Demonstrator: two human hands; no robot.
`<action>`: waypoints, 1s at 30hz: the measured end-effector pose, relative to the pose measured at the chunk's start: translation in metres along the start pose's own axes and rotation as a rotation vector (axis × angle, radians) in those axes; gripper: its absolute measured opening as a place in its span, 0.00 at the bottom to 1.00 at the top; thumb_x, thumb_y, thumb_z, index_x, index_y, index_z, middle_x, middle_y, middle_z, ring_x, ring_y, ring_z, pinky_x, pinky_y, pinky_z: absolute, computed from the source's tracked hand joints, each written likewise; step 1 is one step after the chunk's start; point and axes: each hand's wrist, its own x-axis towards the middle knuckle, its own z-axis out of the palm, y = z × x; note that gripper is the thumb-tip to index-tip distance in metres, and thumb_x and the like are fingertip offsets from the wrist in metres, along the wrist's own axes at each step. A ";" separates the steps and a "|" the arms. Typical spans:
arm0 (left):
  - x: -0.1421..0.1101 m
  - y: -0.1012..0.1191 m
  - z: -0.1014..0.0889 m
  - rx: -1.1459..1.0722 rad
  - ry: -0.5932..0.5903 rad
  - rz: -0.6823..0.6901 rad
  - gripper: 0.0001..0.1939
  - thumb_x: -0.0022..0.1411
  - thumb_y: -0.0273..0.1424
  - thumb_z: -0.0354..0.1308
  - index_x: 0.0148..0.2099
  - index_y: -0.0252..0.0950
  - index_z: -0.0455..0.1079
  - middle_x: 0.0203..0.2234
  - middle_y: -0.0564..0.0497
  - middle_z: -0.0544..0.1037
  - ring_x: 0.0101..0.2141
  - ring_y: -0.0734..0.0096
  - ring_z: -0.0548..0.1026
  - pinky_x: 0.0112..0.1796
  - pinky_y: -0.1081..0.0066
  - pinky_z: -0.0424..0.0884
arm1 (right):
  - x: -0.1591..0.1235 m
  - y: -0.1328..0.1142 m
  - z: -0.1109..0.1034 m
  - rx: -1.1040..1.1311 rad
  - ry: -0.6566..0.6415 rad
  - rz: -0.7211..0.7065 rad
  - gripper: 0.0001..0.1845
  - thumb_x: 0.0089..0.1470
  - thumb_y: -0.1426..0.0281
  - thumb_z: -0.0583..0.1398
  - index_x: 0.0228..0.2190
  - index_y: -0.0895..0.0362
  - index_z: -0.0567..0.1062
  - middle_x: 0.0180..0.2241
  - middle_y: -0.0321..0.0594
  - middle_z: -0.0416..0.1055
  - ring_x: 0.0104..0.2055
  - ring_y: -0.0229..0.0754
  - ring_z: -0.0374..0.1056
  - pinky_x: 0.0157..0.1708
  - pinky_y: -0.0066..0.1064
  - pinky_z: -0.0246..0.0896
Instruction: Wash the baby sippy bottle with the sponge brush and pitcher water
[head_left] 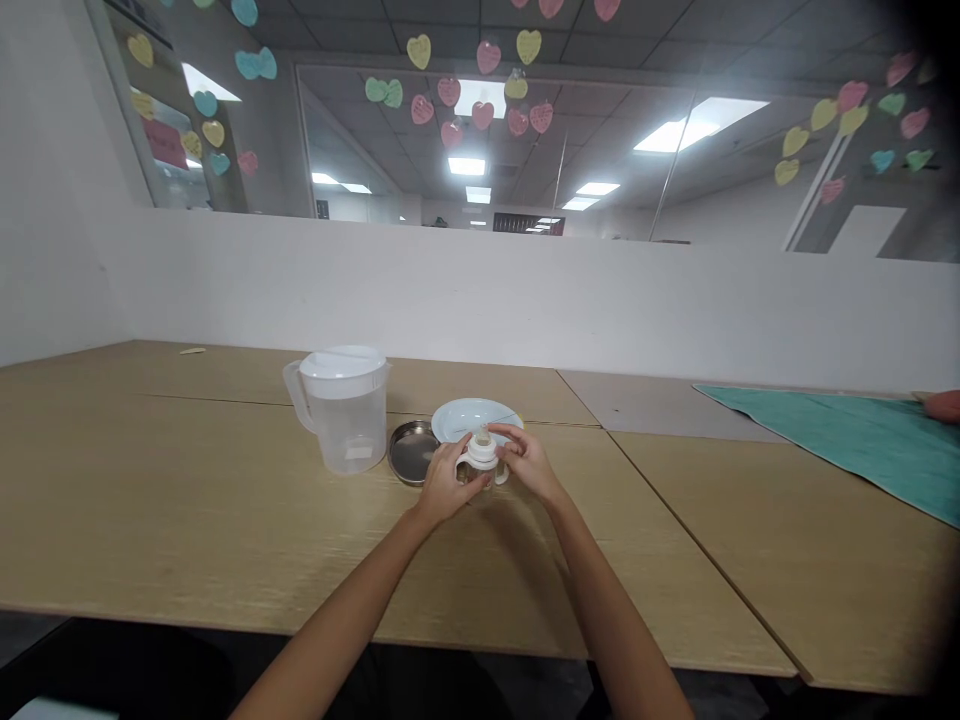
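Note:
Both of my hands meet over a small baby bottle [481,456] with a white collar and a pale nipple, standing on the wooden table [225,520]. My left hand [448,484] wraps round its left side. My right hand [525,460] grips the white collar from the right, fingers curled. The bottle's lower body is hidden behind my fingers. Just behind the bottle lies a white plate [471,417], and to its left a round metal dish [412,451].
A clear plastic pitcher [343,408] with a white lid stands left of the metal dish. A teal cloth [855,435] covers the table's far right, with part of someone's hand [943,405] at its edge. A white partition wall runs behind the table.

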 end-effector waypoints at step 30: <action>-0.002 0.007 -0.002 0.044 -0.045 0.106 0.28 0.52 0.35 0.58 0.55 0.36 0.60 0.40 0.46 0.71 0.41 0.60 0.67 0.43 0.61 0.63 | -0.006 -0.026 0.007 0.076 -0.160 -0.107 0.18 0.42 0.59 0.65 0.36 0.54 0.77 0.44 0.42 0.69 0.49 0.46 0.62 0.52 0.37 0.54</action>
